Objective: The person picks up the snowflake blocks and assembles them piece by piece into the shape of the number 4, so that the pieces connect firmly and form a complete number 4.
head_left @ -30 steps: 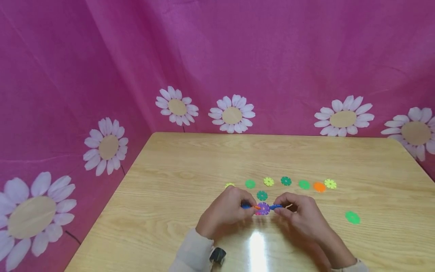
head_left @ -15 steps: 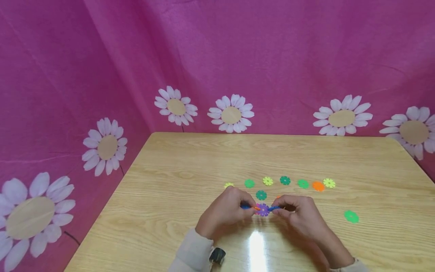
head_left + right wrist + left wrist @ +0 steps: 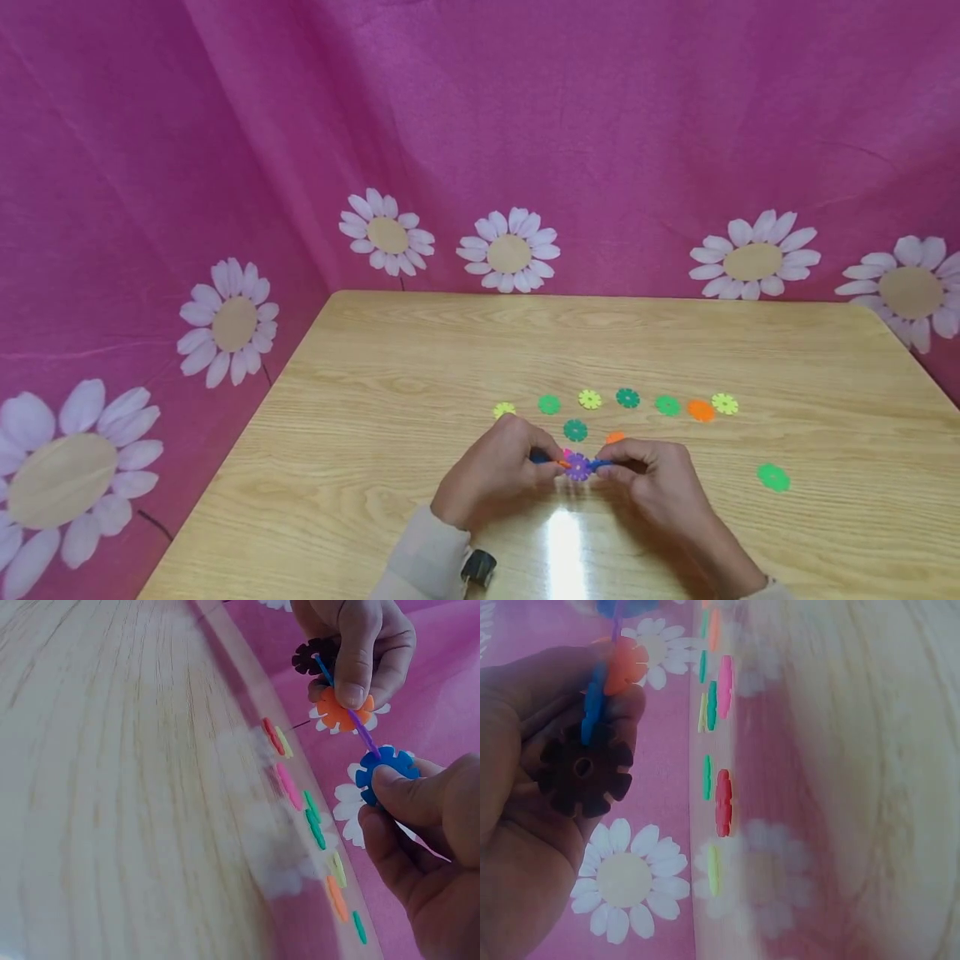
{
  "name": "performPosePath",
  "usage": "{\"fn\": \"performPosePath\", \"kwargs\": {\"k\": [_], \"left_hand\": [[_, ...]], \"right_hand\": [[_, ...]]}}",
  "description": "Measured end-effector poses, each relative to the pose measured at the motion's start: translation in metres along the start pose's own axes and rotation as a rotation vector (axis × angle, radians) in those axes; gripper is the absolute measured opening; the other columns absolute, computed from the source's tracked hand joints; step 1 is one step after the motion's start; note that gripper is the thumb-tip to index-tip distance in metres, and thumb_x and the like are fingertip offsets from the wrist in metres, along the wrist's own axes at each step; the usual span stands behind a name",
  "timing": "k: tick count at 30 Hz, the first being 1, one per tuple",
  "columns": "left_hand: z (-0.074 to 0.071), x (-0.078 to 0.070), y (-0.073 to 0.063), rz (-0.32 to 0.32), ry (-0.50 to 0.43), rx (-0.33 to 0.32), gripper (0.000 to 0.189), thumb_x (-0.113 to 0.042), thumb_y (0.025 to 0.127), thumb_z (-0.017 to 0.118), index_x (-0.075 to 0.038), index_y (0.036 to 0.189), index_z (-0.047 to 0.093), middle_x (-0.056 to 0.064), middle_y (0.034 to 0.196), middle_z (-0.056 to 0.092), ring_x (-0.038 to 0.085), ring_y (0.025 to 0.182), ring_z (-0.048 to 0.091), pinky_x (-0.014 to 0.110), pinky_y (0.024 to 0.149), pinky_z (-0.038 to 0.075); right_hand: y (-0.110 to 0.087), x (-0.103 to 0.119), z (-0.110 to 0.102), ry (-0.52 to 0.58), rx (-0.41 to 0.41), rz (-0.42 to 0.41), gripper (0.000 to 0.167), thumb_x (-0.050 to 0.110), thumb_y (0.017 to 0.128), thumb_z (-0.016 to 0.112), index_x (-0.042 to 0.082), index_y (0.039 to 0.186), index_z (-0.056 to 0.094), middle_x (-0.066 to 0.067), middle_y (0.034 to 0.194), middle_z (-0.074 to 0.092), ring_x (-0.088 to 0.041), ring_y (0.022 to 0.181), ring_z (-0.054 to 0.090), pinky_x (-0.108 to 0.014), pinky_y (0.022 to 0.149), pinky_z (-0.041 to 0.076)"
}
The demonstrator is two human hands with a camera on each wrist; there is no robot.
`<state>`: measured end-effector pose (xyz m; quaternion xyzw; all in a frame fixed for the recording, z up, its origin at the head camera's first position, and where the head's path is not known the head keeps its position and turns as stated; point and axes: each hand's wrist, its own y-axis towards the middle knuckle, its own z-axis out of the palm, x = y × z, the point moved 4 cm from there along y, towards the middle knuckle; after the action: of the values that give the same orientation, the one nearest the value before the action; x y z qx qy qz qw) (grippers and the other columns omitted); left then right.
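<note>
Both hands hold a chain of slotted plastic flower discs above the table. In the head view my left hand pinches the orange disc between thumb and fingers. A blue disc and a dark brown disc extend from it toward the palm. On the other side a purple disc joins the orange one and stands between the hands. My right hand grips a second blue disc, whose edge meets the purple disc's edge in the right wrist view.
Loose discs lie flat on the wooden table: a back row with a dark green disc and an orange disc, another green disc nearer the hands, and a light green disc at right. A pink daisy-patterned curtain hangs behind.
My right hand has shifted slightly left and nearer the body, uncovering an orange disc on the table behind it. The purple disc has dipped a little; my left hand stays nearly still.
</note>
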<state>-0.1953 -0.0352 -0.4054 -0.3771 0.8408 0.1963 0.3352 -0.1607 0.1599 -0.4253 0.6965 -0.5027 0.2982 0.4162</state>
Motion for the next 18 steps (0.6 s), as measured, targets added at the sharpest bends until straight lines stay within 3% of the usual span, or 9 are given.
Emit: {"fn": "performPosePath", "kwargs": {"k": [10, 18], "left_hand": [[0.0016, 0.0005, 0.0015, 0.005, 0.011, 0.006, 0.008, -0.011, 0.091, 0.074, -0.013, 0.088, 0.081, -0.017, 0.080, 0.066, 0.000, 0.067, 0.052, 0.016, 0.060, 0.048], [0.0019, 0.0002, 0.0028, 0.011, -0.012, -0.028, 0.010, -0.006, 0.090, 0.072, -0.012, 0.088, 0.080, -0.014, 0.080, 0.067, 0.000, 0.065, 0.052, 0.016, 0.058, 0.047]], "right_hand": [[-0.0002, -0.0004, 0.0008, -0.035, -0.028, -0.041, 0.020, -0.009, 0.076, 0.079, 0.011, 0.078, 0.077, 0.001, 0.076, 0.072, -0.008, 0.067, 0.063, -0.025, 0.059, 0.054], [0.0027, 0.0025, -0.0018, -0.077, -0.079, -0.069, 0.024, -0.012, 0.072, 0.080, 0.011, 0.079, 0.079, 0.009, 0.075, 0.072, -0.007, 0.070, 0.066, -0.024, 0.062, 0.056]]}}
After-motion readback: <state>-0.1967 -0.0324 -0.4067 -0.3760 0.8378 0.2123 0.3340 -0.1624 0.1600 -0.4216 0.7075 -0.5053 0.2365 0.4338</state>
